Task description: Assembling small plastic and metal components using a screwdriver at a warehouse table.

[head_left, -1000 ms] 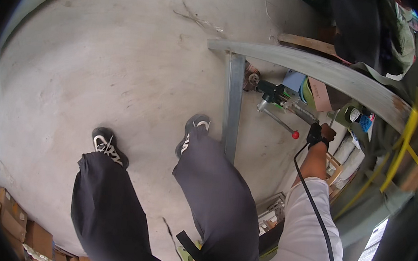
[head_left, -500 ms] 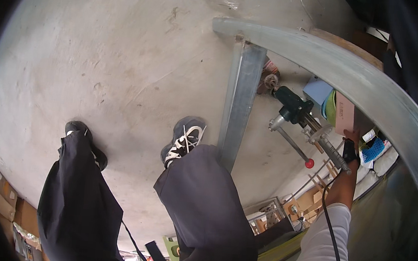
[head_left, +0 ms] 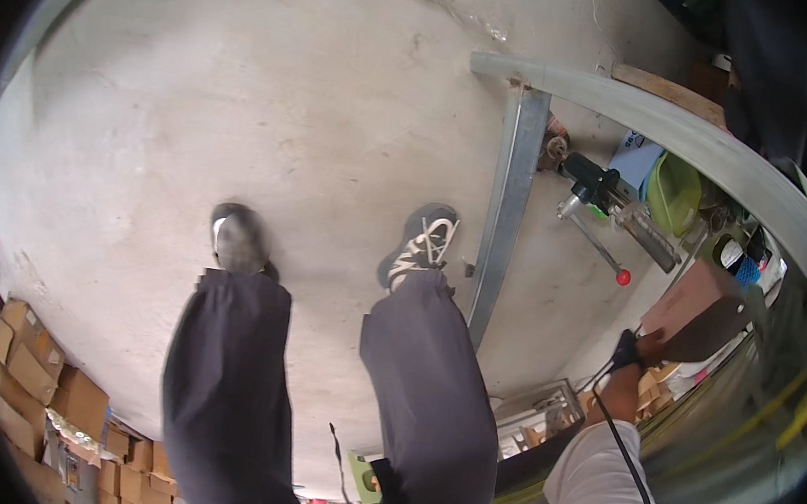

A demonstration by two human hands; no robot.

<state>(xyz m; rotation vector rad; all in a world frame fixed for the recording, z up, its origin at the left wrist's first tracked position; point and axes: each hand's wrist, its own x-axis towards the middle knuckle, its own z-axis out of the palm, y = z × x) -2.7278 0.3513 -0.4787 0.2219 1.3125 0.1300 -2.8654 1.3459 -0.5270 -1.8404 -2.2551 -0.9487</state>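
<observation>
My right hand (head_left: 653, 348), with a dark band at the wrist and a black cable along the forearm, grips the near end of a pinkish-brown box (head_left: 702, 312). The box is held tilted at the right, apart from the shelf things behind it. Its far side is hidden, and some of my fingers are hard to make out. Just beyond the box lies a lime-green plastic basin (head_left: 674, 194). My left hand is out of view.
A metal frame with an upright leg (head_left: 511, 204) and a long bar (head_left: 670, 112) stands at the right. Behind it is a dark green machine with a red-knobbed lever (head_left: 623, 277). Cardboard boxes (head_left: 33, 368) are stacked at the lower left. My shoes (head_left: 420, 244) are on the concrete floor.
My right hand has drawn the box away from beside the basin, nearer to me. My view has shifted, and my left foot is blurred, as in a step.
</observation>
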